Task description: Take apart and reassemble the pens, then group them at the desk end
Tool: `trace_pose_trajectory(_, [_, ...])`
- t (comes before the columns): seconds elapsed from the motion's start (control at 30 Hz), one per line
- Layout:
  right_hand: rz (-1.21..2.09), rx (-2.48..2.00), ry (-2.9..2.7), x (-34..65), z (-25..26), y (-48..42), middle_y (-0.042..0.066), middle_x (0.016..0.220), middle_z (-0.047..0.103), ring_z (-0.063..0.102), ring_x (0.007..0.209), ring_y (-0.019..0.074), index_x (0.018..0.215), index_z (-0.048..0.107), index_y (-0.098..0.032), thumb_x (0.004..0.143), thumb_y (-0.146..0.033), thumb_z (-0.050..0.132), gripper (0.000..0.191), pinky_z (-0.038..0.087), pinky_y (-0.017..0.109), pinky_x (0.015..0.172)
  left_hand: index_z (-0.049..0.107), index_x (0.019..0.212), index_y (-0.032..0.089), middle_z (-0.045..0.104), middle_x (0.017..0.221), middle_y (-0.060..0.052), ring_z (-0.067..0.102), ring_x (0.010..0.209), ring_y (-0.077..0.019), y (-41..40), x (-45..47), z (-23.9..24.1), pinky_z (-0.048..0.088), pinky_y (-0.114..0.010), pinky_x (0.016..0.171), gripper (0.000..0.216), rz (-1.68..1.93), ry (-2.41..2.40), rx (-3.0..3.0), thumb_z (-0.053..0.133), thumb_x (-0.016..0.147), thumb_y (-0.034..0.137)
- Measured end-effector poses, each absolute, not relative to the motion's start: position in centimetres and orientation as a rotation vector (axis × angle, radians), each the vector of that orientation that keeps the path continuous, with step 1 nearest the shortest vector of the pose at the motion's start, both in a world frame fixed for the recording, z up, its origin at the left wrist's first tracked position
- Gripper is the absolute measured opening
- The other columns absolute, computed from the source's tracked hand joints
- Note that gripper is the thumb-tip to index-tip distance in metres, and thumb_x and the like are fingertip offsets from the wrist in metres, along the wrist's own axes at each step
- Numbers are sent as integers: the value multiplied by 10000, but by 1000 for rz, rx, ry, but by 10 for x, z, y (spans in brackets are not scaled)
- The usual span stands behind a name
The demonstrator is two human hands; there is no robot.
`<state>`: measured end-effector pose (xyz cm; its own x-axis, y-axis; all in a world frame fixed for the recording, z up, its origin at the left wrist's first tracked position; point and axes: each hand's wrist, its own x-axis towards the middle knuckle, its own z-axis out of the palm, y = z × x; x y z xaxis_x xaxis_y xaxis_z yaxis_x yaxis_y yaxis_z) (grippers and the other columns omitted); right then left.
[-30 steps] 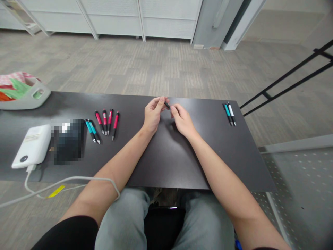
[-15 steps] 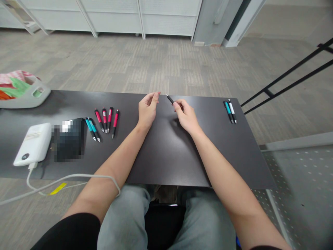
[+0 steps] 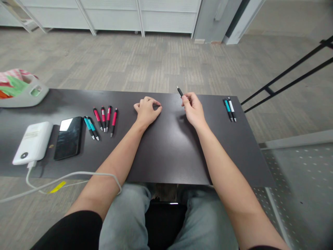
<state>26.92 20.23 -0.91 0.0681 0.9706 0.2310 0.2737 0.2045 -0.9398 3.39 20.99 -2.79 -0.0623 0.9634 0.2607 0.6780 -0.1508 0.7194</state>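
Note:
Above the far part of the dark table, my right hand (image 3: 192,108) is closed around a pen (image 3: 179,91). The pen's black grip end and tip point up and to the left, while my fingers hide the rest. My left hand (image 3: 147,111) rests palm down near the far edge, its fingers bent and apart, with no object visible in it. To its left lie several red pens (image 3: 114,121) with black grips. Beside those are two teal pens (image 3: 91,127). At the table's right end, another teal pen (image 3: 228,110) lies alongside a white pen (image 3: 231,109).
A black phone (image 3: 68,139) and a white power bank (image 3: 33,142) lie on the left of the table (image 3: 169,159). The power bank's white cable (image 3: 78,173) crosses my left forearm. A white basket (image 3: 33,95) with cloths stands at the far left.
My hands have moved apart. The right one has shifted right with the pen; the left has turned palm down, lowered and spread its fingers.

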Motion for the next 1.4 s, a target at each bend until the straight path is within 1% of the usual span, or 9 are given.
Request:
trace_pose_trajectory(0.23, [1165, -1193, -1404, 258, 2, 193, -50, 741, 496, 442, 647, 165, 1051, 715, -290, 1096, -832, 727, 545, 361, 309, 603, 885, 1120, 291, 835, 1356, -103, 736, 1350, -380, 207, 40, -10, 458, -570, 1303, 215, 1301, 1416, 1622, 995, 937, 315])
trace_pose_trajectory(0.47, [1715, -1009, -1250, 237, 26, 169, -78, 714, 392, 242, 553, 117, 1032, 707, -273, 1035, -852, 805, 588, 192, 289, 489, 917, 1142, 260, 931, 1171, -100, 866, 1194, -281, 202, 53, 6, 665, -405, 1141, 311, 1262, 772, 1202, 980, 1037, 546])
trace_pose_trajectory(0.6, [1730, -972, -1271, 231, 22, 165, -77, 717, 385, 279, 550, 121, 999, 682, -279, 1044, -845, 805, 581, 246, 273, 481, 888, 1062, 242, 930, 1086, -90, 859, 950, -222, 197, 63, 4, 708, -368, 965, 300, 1255, 765, 1092, 940, 1084, 536])
trace_pose_trajectory(0.7, [1531, -1041, -1360, 229, 11, 169, -55, 717, 435, 433, 592, 158, 1029, 709, -281, 1077, -850, 758, 573, 401, 290, 524, 843, 982, 239, 919, 1043, -77, 836, 894, -203, 193, 75, 2, 702, -357, 912, 324, 1378, 841, 1016, 924, 1101, 529])
trace_pose_trajectory(0.8, [1238, -1102, -1499, 227, 5, 172, 14, 827, 634, 690, 842, 251, 1150, 782, -286, 1103, -793, 756, 510, 624, 370, 758, 817, 962, 254, 909, 1021, -60, 867, 1001, -232, 189, 85, 1, 707, -363, 922, 361, 1479, 892, 1004, 933, 1085, 573])
trace_pose_trajectory(0.93, [999, -1091, -1579, 225, 2, 171, 77, 1070, 780, 765, 1234, 332, 1295, 823, -294, 1124, -725, 751, 469, 654, 453, 1069, 818, 988, 262, 908, 1033, -66, 884, 1180, -279, 188, 85, 1, 720, -391, 992, 412, 1528, 920, 1032, 960, 1039, 645])
trace_pose_trajectory(1.07, [1040, -1104, -1587, 225, -2, 172, 55, 994, 718, 734, 1065, 293, 1242, 796, -297, 1153, -758, 682, 483, 634, 419, 957, 806, 989, 246, 910, 1063, -84, 888, 1170, -286, 190, 80, 3, 722, -408, 1005, 407, 1526, 923, 996, 984, 1028, 610])
trace_pose_trajectory(1.23, [1032, -1067, -1556, 228, -6, 176, 35, 1016, 684, 664, 949, 252, 1183, 708, -307, 1051, -808, 810, 528, 590, 390, 860, 799, 948, 248, 895, 1006, -63, 886, 1126, -269, 191, 79, 6, 731, -391, 997, 429, 1532, 909, 1009, 1014, 993, 616])
trace_pose_trajectory(1.4, [1083, -1123, -1572, 230, -1, 176, 22, 892, 634, 637, 907, 250, 1079, 708, -290, 1114, -874, 663, 586, 566, 383, 833, 811, 927, 259, 871, 974, -45, 856, 1039, -228, 193, 76, 5, 708, -347, 938, 367, 1518, 950, 1028, 1020, 1004, 552])
